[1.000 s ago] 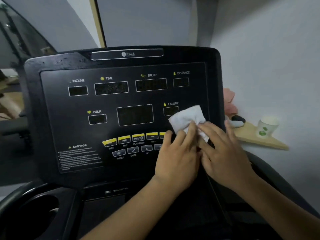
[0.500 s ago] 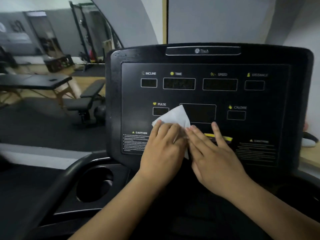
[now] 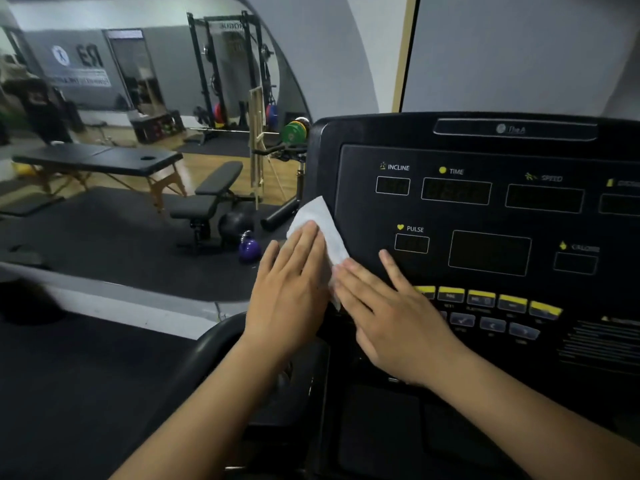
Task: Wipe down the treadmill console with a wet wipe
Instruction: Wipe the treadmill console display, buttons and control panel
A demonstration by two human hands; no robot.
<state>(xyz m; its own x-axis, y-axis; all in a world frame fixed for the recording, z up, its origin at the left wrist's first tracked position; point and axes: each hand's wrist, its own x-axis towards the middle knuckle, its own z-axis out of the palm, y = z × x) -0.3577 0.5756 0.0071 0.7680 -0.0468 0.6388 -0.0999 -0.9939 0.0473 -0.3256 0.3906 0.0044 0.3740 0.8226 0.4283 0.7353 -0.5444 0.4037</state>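
Head view: your left hand (image 3: 291, 289) and right hand (image 3: 391, 313), fingers straight, press the wet wipe (image 3: 322, 226) flat at the console (image 3: 485, 150)'s left edge; wiping looks underway, with much of its face probably left.

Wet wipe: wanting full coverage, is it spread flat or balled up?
Spread flat: wet wipe lies smooth on the console, pressed under the left hand and right hand.

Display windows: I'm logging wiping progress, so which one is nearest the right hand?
The PULSE window, just past the right hand in the middle row; the INCLINE window and TIME window sit in the row above, farther off.
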